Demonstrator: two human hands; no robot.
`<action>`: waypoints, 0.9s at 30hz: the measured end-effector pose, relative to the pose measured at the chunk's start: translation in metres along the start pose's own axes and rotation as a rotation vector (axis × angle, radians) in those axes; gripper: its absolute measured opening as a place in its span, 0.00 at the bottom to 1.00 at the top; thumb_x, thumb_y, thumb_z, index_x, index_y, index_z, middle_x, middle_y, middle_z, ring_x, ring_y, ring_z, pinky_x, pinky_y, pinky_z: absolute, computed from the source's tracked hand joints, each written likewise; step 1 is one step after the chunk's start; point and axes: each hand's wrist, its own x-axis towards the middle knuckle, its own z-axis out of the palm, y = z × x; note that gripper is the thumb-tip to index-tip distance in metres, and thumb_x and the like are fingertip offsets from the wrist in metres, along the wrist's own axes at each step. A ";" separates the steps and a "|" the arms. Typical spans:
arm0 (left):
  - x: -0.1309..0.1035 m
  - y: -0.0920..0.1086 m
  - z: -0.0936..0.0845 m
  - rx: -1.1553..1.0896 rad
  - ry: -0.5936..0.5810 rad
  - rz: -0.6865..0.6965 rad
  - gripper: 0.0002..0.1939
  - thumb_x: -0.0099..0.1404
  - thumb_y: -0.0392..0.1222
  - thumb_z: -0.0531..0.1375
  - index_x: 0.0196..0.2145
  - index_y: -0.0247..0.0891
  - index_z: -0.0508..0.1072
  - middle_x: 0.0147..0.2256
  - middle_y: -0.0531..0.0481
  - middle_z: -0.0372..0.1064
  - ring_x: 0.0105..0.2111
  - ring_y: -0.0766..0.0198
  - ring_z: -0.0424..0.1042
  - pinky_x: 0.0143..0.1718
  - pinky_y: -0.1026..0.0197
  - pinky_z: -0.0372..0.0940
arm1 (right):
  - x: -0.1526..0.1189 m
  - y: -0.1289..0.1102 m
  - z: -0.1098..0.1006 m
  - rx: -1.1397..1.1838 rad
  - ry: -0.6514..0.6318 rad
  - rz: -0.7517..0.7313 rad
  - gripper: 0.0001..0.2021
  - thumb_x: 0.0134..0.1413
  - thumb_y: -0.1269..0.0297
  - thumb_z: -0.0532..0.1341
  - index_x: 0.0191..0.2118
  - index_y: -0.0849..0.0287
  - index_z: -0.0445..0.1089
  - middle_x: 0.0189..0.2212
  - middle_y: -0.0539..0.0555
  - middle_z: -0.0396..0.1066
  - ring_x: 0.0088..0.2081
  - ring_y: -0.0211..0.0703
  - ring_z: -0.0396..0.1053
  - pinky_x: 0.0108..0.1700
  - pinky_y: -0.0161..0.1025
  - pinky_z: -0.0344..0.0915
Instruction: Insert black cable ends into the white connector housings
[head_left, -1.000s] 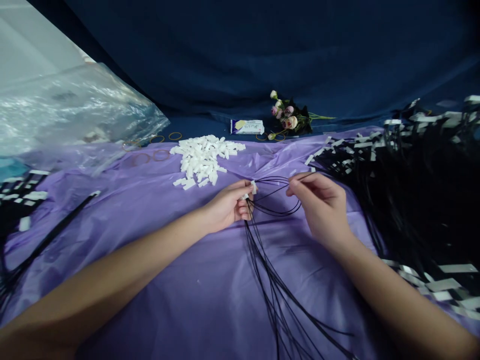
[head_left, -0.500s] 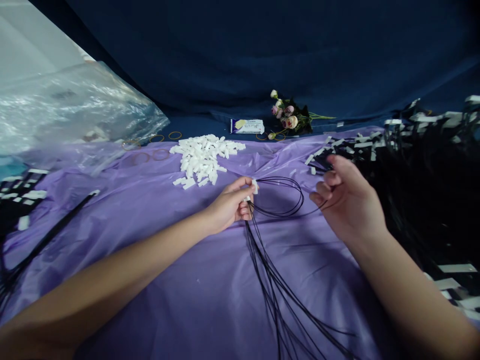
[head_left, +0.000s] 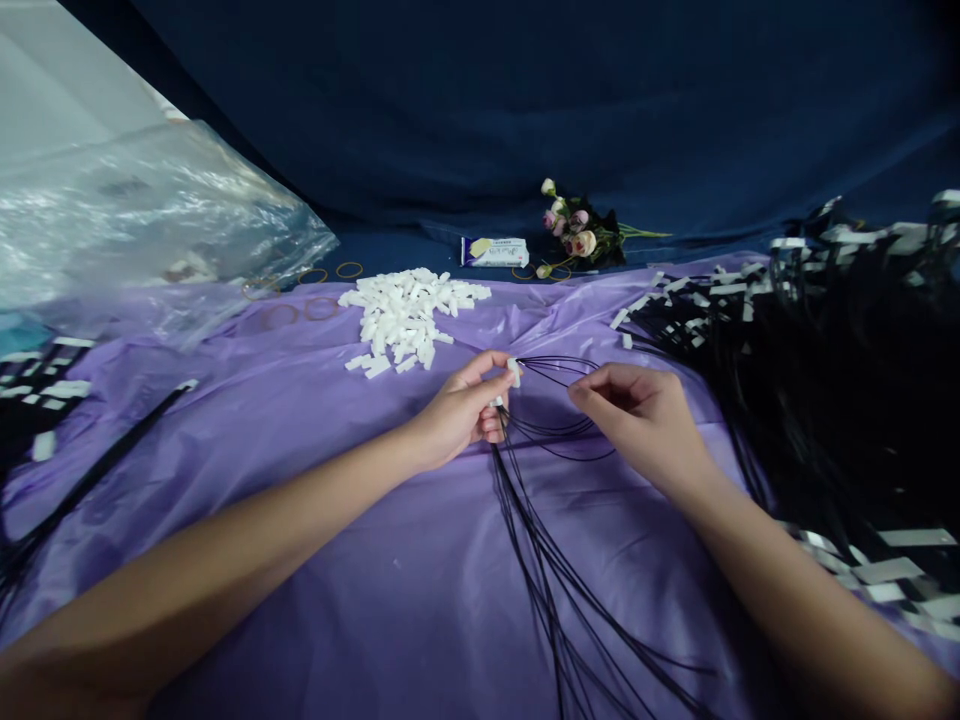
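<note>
My left hand [head_left: 469, 410] is closed on a small white plastic connector [head_left: 514, 373]; a second bit of white shows lower between the fingers. Thin black wires [head_left: 551, 590] run from that hand down over the purple sheet, and several more loop out to the right. With thumb and forefinger pinched together, my right hand [head_left: 652, 425] holds a black wire at the loop's right side. The fingertips hide the exact grip. Beyond the left hand lies a heap of loose white connectors [head_left: 409, 315].
Black wires with white connectors are massed at right [head_left: 847, 400], and a smaller bundle [head_left: 97, 480] lies at left. A clear plastic bag [head_left: 172, 220], rubber bands [head_left: 349, 270], a wrapped packet [head_left: 495, 252] and artificial flowers [head_left: 581, 240] line the back, before a dark blue cloth [head_left: 525, 110].
My right hand has come left and turned, from the right side of the loop to a pinch close to the connector. My left hand has barely moved.
</note>
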 end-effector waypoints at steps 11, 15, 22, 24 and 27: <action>0.000 0.000 0.000 0.040 -0.007 0.001 0.09 0.61 0.46 0.60 0.37 0.44 0.64 0.21 0.59 0.54 0.15 0.76 0.50 0.18 0.70 0.55 | -0.001 -0.001 -0.001 -0.006 -0.009 0.005 0.08 0.48 0.63 0.62 0.26 0.62 0.73 0.20 0.50 0.66 0.21 0.34 0.58 0.22 0.32 0.53; 0.000 -0.001 0.000 0.055 -0.010 0.011 0.09 0.61 0.46 0.60 0.37 0.44 0.64 0.20 0.59 0.54 0.14 0.76 0.50 0.18 0.70 0.55 | -0.003 -0.004 -0.002 -0.032 -0.022 0.019 0.07 0.47 0.63 0.62 0.26 0.62 0.73 0.19 0.50 0.65 0.21 0.34 0.58 0.22 0.32 0.53; 0.000 -0.001 0.001 0.071 -0.013 0.011 0.10 0.61 0.46 0.61 0.37 0.44 0.64 0.19 0.60 0.54 0.15 0.75 0.52 0.18 0.70 0.54 | -0.006 -0.005 -0.003 -0.077 -0.073 0.004 0.06 0.47 0.66 0.60 0.26 0.61 0.73 0.21 0.51 0.69 0.22 0.35 0.61 0.23 0.32 0.55; 0.000 -0.001 0.001 0.069 -0.015 0.007 0.10 0.60 0.46 0.61 0.37 0.44 0.64 0.19 0.60 0.54 0.14 0.75 0.52 0.18 0.70 0.54 | -0.006 -0.005 -0.003 -0.097 -0.096 -0.005 0.06 0.47 0.67 0.60 0.26 0.61 0.74 0.22 0.51 0.70 0.23 0.36 0.63 0.24 0.33 0.57; 0.001 -0.001 0.001 0.066 -0.005 0.001 0.10 0.60 0.45 0.61 0.36 0.44 0.64 0.19 0.60 0.54 0.14 0.75 0.51 0.18 0.69 0.54 | -0.007 -0.005 -0.003 -0.104 -0.112 -0.017 0.06 0.47 0.67 0.60 0.26 0.61 0.74 0.22 0.51 0.71 0.23 0.36 0.64 0.25 0.33 0.57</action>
